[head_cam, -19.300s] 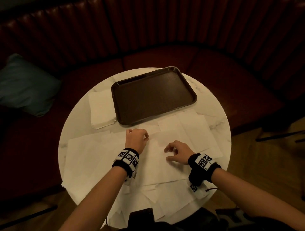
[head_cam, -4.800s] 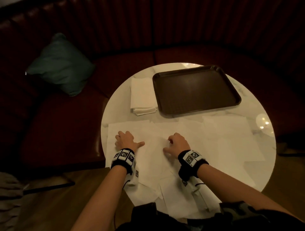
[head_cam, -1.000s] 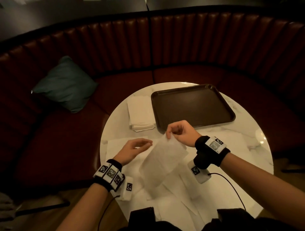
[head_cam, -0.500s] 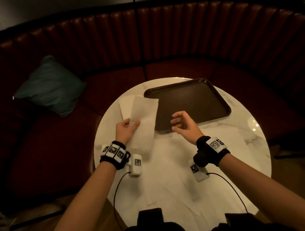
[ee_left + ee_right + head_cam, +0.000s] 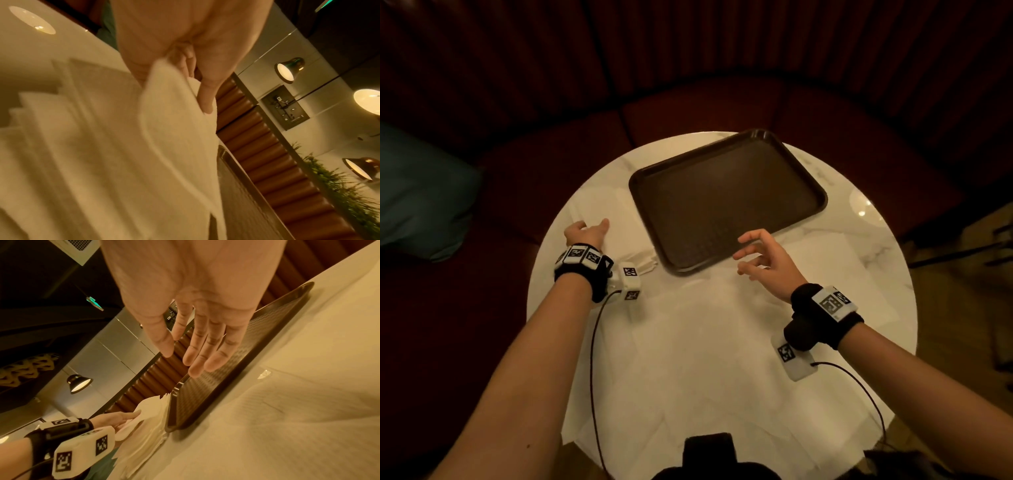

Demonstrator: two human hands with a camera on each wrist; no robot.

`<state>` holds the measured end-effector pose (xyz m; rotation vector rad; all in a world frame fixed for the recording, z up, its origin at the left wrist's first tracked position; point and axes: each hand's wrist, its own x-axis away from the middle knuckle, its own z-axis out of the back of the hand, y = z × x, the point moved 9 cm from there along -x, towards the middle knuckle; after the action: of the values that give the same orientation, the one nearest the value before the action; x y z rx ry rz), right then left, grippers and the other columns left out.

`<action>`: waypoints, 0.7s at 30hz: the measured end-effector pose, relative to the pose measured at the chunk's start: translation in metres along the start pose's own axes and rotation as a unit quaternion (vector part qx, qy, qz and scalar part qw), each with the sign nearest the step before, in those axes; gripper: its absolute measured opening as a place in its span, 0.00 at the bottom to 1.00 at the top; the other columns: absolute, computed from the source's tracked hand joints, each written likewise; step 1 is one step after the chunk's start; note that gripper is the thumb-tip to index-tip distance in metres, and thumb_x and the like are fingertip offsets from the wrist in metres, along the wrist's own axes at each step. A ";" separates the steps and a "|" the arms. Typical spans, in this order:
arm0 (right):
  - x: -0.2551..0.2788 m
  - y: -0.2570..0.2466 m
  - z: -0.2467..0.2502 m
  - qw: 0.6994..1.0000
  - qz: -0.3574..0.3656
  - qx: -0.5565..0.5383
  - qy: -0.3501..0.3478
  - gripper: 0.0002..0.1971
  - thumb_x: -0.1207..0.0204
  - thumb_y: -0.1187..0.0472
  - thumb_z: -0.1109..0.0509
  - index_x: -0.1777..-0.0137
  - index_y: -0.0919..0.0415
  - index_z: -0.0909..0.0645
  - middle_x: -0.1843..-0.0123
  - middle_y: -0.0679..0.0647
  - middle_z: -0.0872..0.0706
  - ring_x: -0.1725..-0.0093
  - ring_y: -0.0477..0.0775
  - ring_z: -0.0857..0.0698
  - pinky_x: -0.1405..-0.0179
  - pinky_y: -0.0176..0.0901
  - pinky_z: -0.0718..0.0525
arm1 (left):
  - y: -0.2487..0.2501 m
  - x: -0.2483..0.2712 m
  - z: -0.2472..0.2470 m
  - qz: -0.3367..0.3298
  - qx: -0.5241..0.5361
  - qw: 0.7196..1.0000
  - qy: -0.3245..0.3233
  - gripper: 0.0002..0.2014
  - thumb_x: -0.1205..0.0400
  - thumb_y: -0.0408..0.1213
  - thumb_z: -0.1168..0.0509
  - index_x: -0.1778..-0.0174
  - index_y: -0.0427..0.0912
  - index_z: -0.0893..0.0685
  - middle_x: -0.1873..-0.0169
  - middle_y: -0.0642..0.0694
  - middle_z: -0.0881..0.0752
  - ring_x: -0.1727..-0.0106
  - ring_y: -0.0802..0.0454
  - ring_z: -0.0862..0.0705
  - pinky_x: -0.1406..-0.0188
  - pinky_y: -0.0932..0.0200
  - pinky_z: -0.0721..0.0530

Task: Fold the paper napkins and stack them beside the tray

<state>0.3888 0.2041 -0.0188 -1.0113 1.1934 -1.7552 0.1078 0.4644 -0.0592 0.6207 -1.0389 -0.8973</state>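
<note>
The fingers [image 5: 205, 97] of the left hand [image 5: 585, 233] were pinching a folded napkin [image 5: 174, 121] between thumb and fingertips, over the stack of folded napkins [image 5: 626, 240] at the left of the tray [image 5: 726, 198]. In the left wrist view the held napkin was white, soft, faintly textured, and bowed along its near edge; its long axis ran away from the person, roughly parallel to the tray's left side. Whether it already touched the stack could not be told. The stack showed stepped, uneven edges, its layers slightly offset, and lay just beside the tray's left rim on the round white table [image 5: 558, 246].

The right hand [image 5: 763, 260] hovered above the tray's near right corner, its fingers spread, loosely extended and holding nothing. The tray was dark brown, rectangular with rounded corners and a dimpled floor, set at a slant to the table edge. Unfolded white napkin sheets [image 5: 705, 359] lay overlapping across the near half of the table, flat, with their corners pointing different ways.
</note>
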 end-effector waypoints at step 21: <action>0.079 0.073 0.011 0.844 -0.095 0.486 -0.207 0.23 0.32 0.56 0.20 0.37 0.46 0.20 0.41 0.46 0.26 0.40 0.51 0.24 0.43 0.39 0.25 | -0.068 0.187 -0.037 -0.269 -0.234 0.906 -0.227 0.04 0.27 0.31 0.25 0.64 0.45 0.11 0.65 0.46 0.12 0.65 0.52 0.17 0.59 0.59 0.19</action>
<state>0.3799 0.1097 -0.0708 -0.7940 -0.1342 -1.8069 0.1615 0.2697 -0.0419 0.2861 -1.0161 -1.7815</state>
